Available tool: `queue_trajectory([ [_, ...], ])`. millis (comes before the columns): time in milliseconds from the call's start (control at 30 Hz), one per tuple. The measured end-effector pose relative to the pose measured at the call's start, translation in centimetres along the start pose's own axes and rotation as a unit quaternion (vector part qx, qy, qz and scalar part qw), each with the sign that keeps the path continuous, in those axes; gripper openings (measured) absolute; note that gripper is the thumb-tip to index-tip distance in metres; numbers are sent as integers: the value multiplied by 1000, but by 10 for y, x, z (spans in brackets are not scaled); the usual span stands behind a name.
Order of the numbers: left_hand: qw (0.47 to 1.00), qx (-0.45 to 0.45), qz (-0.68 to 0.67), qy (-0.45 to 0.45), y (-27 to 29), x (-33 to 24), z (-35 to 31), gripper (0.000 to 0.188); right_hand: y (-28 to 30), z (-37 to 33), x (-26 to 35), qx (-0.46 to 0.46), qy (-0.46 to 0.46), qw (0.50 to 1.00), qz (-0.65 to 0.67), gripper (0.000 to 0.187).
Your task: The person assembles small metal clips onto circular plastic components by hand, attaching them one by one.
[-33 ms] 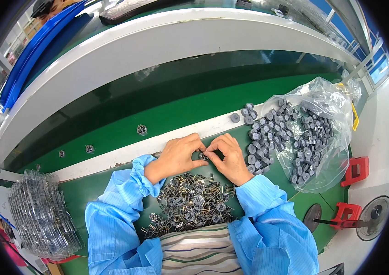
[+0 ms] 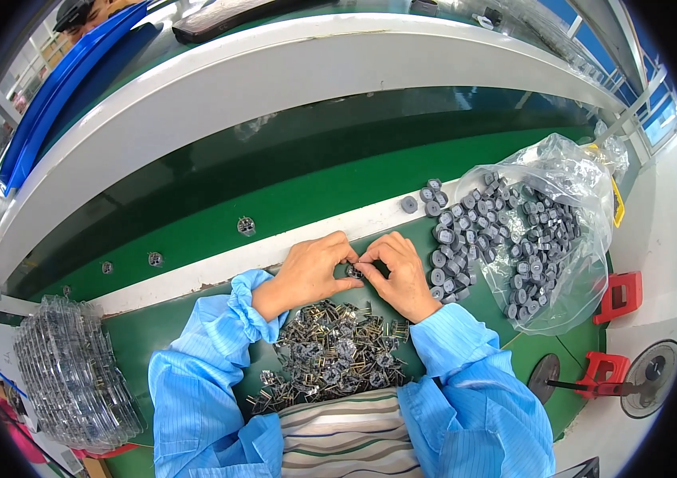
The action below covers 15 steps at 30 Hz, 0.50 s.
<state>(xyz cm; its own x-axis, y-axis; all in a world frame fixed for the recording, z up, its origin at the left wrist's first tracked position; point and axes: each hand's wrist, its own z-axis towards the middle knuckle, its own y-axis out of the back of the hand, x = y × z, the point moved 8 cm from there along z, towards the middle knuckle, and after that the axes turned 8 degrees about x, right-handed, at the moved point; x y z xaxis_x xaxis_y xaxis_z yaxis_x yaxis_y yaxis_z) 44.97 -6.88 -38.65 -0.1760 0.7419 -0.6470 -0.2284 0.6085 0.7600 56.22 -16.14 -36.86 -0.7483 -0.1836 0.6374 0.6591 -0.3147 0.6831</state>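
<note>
My left hand (image 2: 312, 269) and my right hand (image 2: 399, 273) meet above the green worktop, fingertips nearly touching. Both are closed in a pinch on a small dark part with shiny metal bits (image 2: 353, 272), mostly covered by the fingers, so its exact kind is unclear. Just below them, close to my body, lies a loose heap of small dark parts with brass-coloured metal prongs (image 2: 342, 350). To the right of my right hand spreads a pile of small round grey plastic pieces (image 2: 454, 247), some spilling from a clear plastic bag (image 2: 565, 315).
Beyond a white rail (image 2: 195, 279) runs a green belt (image 2: 306, 199) carrying several small parts (image 2: 246, 226). A stack of clear plastic trays (image 2: 75, 374) stands at left. A white shelf edge (image 2: 354, 52) crosses above. A fan (image 2: 653, 378) and red stools (image 2: 620, 297) are at right.
</note>
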Motion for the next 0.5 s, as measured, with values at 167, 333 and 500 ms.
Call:
queue_trajectory([
  [167, 1000, -20, -3, 3, -1, 3, -1, 41, 3, 3, 13, 9, 30, 996, -82, 18],
  [333, 1000, -21, 10, 7, -1, 1, 0, 40, -5, 1, 19, 7, 45, 989, -141, 22],
  [500, 1000, -13, -7, 8, 1, 6, -1, 38, 1, 4, 9, 18, 12, 995, -96, 24],
])
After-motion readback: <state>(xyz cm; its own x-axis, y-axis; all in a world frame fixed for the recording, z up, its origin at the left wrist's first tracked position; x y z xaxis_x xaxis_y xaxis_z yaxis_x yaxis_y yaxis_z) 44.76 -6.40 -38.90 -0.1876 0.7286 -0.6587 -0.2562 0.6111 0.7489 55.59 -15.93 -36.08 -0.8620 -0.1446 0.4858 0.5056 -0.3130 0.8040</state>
